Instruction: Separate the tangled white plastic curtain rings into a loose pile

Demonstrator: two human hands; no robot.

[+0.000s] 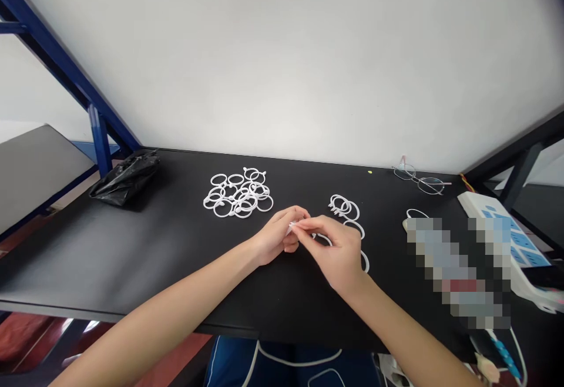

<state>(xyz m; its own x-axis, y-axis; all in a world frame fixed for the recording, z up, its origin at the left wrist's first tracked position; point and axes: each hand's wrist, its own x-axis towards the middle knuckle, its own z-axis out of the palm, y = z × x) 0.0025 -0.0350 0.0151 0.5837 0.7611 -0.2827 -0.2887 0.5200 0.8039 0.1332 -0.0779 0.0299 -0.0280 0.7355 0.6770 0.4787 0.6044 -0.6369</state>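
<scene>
My left hand [282, 234] and my right hand [332, 246] meet over the black table, both closed on a small white plastic ring [291, 228]. Only a bit of this ring shows between the fingertips; the rest is hidden. The right thumb and index finger pinch it, while the left fingers curl around it. Left of the hands lies a loose pile of white plastic rings [238, 192] with small knob-like ends. To the right, several more white rings [340, 205] lie together, some partly covered by my right hand.
A black plastic bag [127, 178] lies at the table's left. Glasses [429, 185] rest near the wall. A white power strip [489, 208] and a blurred-out object [458, 275] are on the right. A white cable [299, 364] crosses my lap below the table [273, 310].
</scene>
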